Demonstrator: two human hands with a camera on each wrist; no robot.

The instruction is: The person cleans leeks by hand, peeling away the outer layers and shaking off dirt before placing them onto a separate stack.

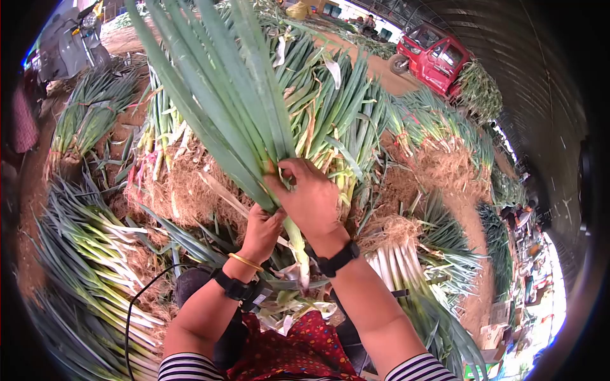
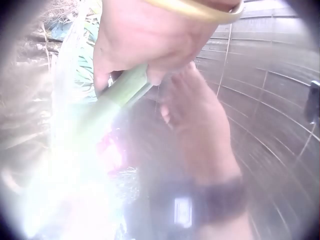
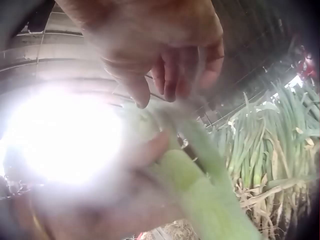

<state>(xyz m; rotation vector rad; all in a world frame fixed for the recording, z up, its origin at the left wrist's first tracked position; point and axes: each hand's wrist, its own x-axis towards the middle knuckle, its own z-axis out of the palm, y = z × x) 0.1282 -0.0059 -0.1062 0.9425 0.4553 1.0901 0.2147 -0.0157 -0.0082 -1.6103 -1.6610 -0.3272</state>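
Observation:
A large green onion stalk (image 1: pixel 296 244) with broad green leaves is held up in front of the body. The left hand (image 1: pixel 262 233) grips it where the leaves meet the stem; in the left wrist view that hand (image 2: pixel 150 40) has its fingers around the green stem (image 2: pixel 122 90). Just above, the right hand (image 1: pixel 309 195) is at the base of the leaves, fingers bent. In the right wrist view the right hand (image 3: pixel 160 45) has curled fingers close over the stalk (image 3: pixel 200 195); whether they touch it is hidden by glare and blur.
Bundles of green onions (image 1: pixel 337 108) with matted roots (image 1: pixel 184 184) lie beyond the hands. Loose stalks (image 1: pixel 101 254) lie at the left, another bundle (image 1: pixel 397 260) at the right. A red vehicle (image 1: pixel 435 57) and a grey scooter (image 1: pixel 70 41) stand farther back. A black cable (image 1: pixel 131 311) hangs at lower left.

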